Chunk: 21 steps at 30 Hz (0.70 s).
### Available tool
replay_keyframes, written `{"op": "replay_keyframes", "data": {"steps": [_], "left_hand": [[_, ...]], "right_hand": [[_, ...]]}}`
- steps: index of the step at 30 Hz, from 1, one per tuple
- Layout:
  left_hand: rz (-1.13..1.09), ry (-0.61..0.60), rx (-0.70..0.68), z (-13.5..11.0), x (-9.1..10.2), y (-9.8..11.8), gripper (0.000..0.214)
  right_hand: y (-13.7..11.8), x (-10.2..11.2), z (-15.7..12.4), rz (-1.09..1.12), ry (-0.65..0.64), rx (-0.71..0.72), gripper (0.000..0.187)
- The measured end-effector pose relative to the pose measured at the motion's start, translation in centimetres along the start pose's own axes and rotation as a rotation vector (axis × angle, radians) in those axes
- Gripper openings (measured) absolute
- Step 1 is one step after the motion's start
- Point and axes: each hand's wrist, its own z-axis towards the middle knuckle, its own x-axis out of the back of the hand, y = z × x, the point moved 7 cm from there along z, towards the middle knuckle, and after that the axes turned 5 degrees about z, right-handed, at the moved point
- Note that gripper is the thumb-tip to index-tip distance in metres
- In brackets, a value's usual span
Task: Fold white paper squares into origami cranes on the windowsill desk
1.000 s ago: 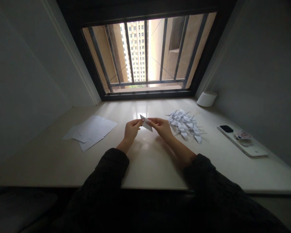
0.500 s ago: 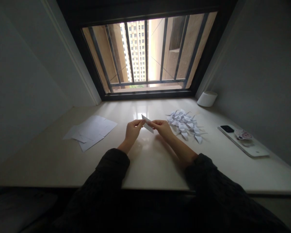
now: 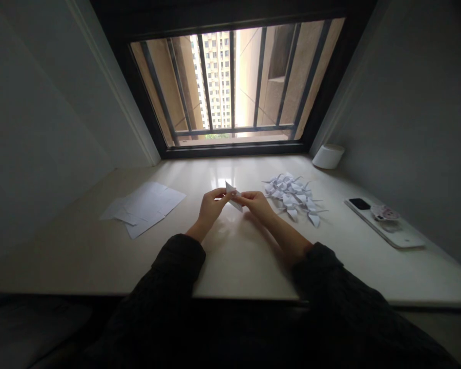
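Observation:
A small folded piece of white paper (image 3: 233, 197) is held just above the pale table (image 3: 230, 256), near its middle. My left hand (image 3: 210, 206) pinches its left side and my right hand (image 3: 256, 202) pinches its right side, fingertips nearly meeting over the fold. Both forearms wear dark sleeves. A heap of several folded white paper cranes (image 3: 294, 197) lies just right of my right hand. A loose stack of flat white sheets (image 3: 144, 207) lies to the left of my left hand.
A white phone (image 3: 384, 221) with a round sticker lies at the right. A white round container (image 3: 328, 156) stands in the far right corner. A barred window (image 3: 232, 84) lies behind the table, and walls close in on both sides.
My two hands have drawn a little closer together on the paper, and less of the piece shows between the fingers. Nothing else on the table has moved.

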Motion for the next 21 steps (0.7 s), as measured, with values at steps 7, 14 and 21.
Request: {"op": "replay_keyframes", "data": {"steps": [7,14,21], "left_hand": [[-0.081,-0.013,0.225,-0.4,0.0,-0.8,0.031],[-0.154,0.031,0.281,0.0,0.7,-1.4,0.036],[-0.176,0.078,0.252,0.0,1.0,-1.4,0.036]], "right_hand": [[-0.3,-0.4,-0.3,0.005,-0.051,0.023,0.041],[-0.7,-0.4,-0.6,-0.059,-0.016,0.031,0.043],[-0.4,-0.5,-0.5,-0.066,-0.006,0.013,0.041]]}}
